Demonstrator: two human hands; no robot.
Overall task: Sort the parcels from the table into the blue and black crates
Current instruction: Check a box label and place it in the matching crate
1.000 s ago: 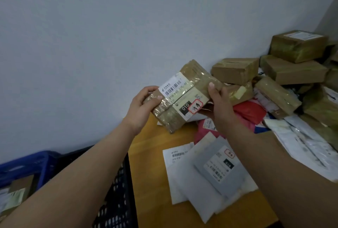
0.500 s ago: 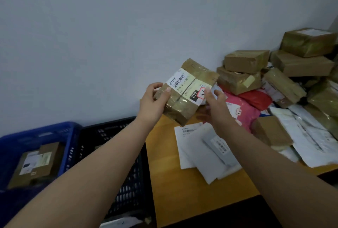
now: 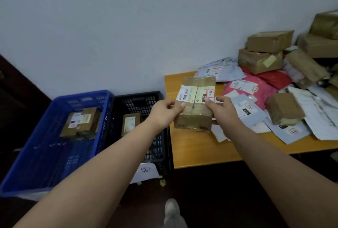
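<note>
I hold a taped brown cardboard parcel with a white barcode label and a red-edged sticker above the left end of the wooden table. My left hand grips its left side, thumb on top. My right hand grips its right side. The blue crate stands on the floor at the left with a brown parcel inside. Beside it, against the table, the black crate holds one brown parcel.
More parcels cover the table's right part: grey mailers, a pink bag, a small brown box and stacked brown boxes by the wall. A paper label hangs on the black crate's front. My shoe shows below.
The parcel came down and turned so its label faces up, nearer the table's left edge. The view swung left and down, bringing both crates fully into sight.
</note>
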